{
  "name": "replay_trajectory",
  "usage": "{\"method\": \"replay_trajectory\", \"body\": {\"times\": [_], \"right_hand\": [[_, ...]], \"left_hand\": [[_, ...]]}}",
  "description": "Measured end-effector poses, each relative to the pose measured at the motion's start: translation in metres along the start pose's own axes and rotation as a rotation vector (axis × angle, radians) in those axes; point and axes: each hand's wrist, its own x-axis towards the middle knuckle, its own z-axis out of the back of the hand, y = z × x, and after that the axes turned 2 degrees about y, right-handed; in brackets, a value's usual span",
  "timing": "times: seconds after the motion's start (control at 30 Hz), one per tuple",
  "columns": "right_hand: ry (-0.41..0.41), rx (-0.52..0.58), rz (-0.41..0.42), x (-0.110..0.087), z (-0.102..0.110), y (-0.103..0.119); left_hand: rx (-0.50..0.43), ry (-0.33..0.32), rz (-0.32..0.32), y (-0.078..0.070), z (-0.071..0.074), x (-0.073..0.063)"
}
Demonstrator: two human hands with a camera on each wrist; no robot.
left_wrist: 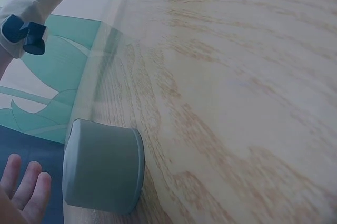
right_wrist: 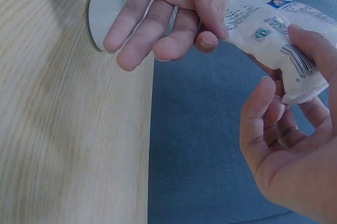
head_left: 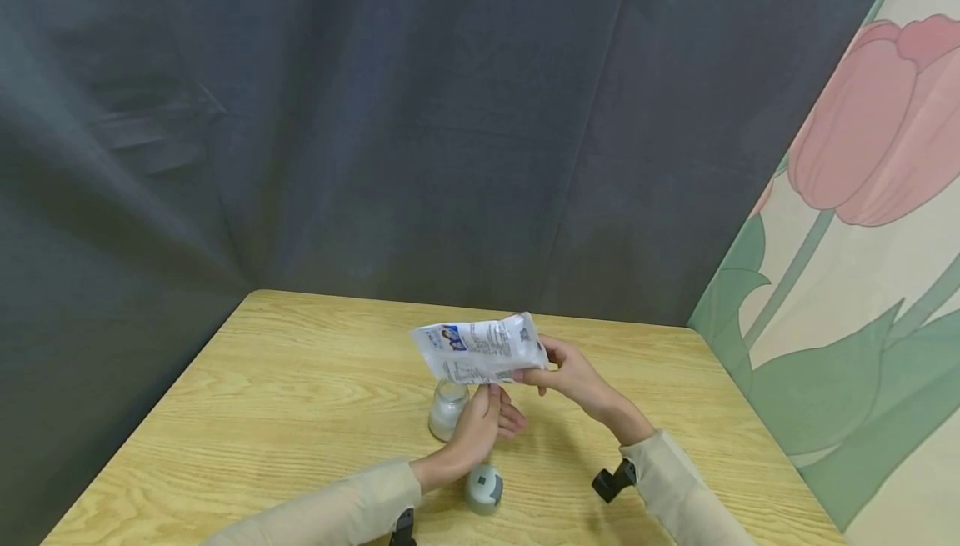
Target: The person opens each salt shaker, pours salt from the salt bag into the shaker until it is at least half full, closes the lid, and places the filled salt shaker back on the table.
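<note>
A white printed plastic packet (head_left: 480, 350) is held up over the table, tilted, with a barcode showing in the right wrist view. My right hand (head_left: 573, 379) grips its right end between thumb and fingers. At the packet's lower edge, the thumb and index finger of my left hand (head_left: 483, 425) pinch the film, while the other fingers extend loosely. Just left of that hand stands an uncapped glass jar (head_left: 448, 413), whitish in its lower part. Nearer the front, a grey-green cap (head_left: 484, 489) sits on the table below my left wrist; the left wrist view shows this cap (left_wrist: 102, 166) close up.
The wooden table (head_left: 300, 379) has a dark curtain (head_left: 450, 129) hanging behind it. A wall with a tulip picture (head_left: 847, 279) rises at the right. Each sleeve carries a black wrist camera, the right one (head_left: 615, 481) hanging over the table.
</note>
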Motion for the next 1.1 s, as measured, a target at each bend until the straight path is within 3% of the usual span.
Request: {"method": "replay_trajectory", "body": {"times": [1.1], "right_hand": [[0.009, 0.008, 0.008, -0.0003, 0.0022, 0.0007]], "left_hand": [[0.018, 0.000, 0.013, -0.0027, -0.0017, -0.0015]]}}
